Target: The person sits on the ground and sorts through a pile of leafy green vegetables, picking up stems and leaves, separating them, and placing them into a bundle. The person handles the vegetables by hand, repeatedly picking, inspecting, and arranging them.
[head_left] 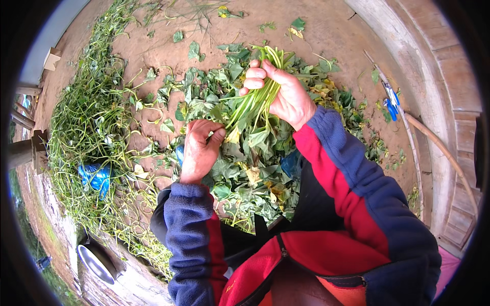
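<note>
A bundle of long green leaf stalks is gripped in my right hand, the stalk ends sticking up past my thumb and the limp leaves hanging below. Close to the bundle's lower left, my left hand pinches thumb against forefinger at the leaf edge; a thin stem end seems to meet the fingertips. Beneath both hands spreads a heap of cut green and yellowing leaves on the bare earth floor, between my knees.
A long pile of tangled vines lies to the left, with a blue plastic bag on it. Blue-handled scissors rest by a stick along the right wall. A metal basin is at lower left.
</note>
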`<state>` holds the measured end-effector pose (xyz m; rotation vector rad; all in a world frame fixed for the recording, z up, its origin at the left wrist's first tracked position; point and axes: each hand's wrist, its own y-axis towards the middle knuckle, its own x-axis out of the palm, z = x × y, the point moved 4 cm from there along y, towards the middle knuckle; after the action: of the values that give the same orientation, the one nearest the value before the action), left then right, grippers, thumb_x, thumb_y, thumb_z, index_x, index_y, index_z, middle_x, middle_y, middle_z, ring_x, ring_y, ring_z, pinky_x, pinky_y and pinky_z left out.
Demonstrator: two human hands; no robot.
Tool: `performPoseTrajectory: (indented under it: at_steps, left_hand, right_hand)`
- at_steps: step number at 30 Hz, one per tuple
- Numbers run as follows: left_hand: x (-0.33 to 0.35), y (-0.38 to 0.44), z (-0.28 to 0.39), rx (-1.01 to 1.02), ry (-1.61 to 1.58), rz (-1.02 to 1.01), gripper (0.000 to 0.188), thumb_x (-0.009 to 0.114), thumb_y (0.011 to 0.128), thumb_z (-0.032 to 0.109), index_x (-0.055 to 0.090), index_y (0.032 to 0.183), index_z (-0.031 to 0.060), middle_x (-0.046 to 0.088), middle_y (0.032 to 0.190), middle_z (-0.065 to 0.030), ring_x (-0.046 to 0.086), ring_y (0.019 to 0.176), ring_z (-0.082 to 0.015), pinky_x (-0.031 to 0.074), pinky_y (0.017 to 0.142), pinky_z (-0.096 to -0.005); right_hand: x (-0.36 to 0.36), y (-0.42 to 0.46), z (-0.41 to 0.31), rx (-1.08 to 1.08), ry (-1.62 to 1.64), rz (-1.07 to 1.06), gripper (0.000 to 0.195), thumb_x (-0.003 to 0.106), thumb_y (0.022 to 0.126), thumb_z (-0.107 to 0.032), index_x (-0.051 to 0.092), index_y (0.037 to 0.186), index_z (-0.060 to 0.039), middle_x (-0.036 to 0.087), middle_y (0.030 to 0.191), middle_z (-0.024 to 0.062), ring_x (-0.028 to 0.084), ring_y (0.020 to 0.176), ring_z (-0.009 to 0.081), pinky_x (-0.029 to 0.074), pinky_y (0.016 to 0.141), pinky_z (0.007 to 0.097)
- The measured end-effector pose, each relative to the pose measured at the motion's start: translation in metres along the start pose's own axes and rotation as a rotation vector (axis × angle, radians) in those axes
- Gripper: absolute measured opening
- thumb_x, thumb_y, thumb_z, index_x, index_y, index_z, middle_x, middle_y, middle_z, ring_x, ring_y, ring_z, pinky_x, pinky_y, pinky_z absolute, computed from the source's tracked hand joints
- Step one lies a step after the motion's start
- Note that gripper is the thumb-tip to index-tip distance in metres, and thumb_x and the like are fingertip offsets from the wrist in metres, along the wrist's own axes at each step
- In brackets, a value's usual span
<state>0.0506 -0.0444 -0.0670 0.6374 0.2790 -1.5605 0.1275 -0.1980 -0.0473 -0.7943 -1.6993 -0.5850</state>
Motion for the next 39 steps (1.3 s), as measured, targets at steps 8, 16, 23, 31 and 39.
performPoseTrajectory:
  at_steps: [8,16,23,31,39]
  left_hand:
    - [-0.005,-0.003,0.004,-0.114,-0.135,0.016,0.016,0.053,0.074,0.005,0.057,0.087,-0.002,0.055,0.074,-0.013,0.053,0.066,-0.0257,0.042,0.061,-0.0299]
    - [-0.007,-0.002,-0.003,-0.209,0.314,0.136,0.015,0.047,0.073,0.009,0.057,0.073,-0.002,0.056,0.062,-0.0145,0.055,0.057,-0.0234,0.043,0.056,-0.0311]
    - [-0.019,-0.006,-0.035,-0.464,-0.053,0.516,0.019,0.045,0.071,0.011,0.059,0.073,-0.0017,0.055,0.052,-0.0112,0.051,0.042,-0.018,0.04,0.043,-0.0307]
    - [-0.025,-0.003,-0.047,-0.633,-0.362,0.6,0.018,0.045,0.069,0.01,0.056,0.064,-0.0035,0.049,0.047,-0.0046,0.043,0.038,-0.0125,0.035,0.038,-0.0263]
    - [-0.012,-0.001,-0.02,-0.513,-0.158,0.155,0.032,0.053,0.079,0.029,0.06,0.072,-0.0015,0.057,0.065,-0.008,0.052,0.06,-0.0136,0.041,0.056,-0.0266]
  right_hand:
    - [-0.003,0.0,-0.016,-0.088,-0.088,0.018,0.013,0.041,0.085,-0.017,0.043,0.09,-0.0052,0.038,0.073,-0.0013,0.041,0.068,0.0121,0.035,0.081,0.0342]
    - [-0.007,-0.001,-0.006,-0.055,-0.29,0.077,0.014,0.043,0.085,-0.02,0.044,0.09,-0.0075,0.041,0.073,-0.0015,0.042,0.068,0.0112,0.037,0.078,0.0315]
    - [0.003,0.0,0.021,-0.032,-0.322,0.086,0.012,0.046,0.083,-0.018,0.046,0.085,-0.0057,0.042,0.07,-0.0012,0.042,0.065,0.0107,0.037,0.071,0.0261]
    - [0.002,-0.003,0.026,-0.02,-0.371,0.129,0.007,0.046,0.082,-0.013,0.045,0.081,-0.0061,0.041,0.067,-0.0012,0.042,0.061,0.0112,0.038,0.064,0.0257]
    - [-0.009,-0.012,-0.022,-0.285,-0.457,0.268,0.01,0.048,0.082,-0.015,0.045,0.082,-0.0058,0.045,0.073,0.0022,0.043,0.067,0.0128,0.039,0.065,0.0261]
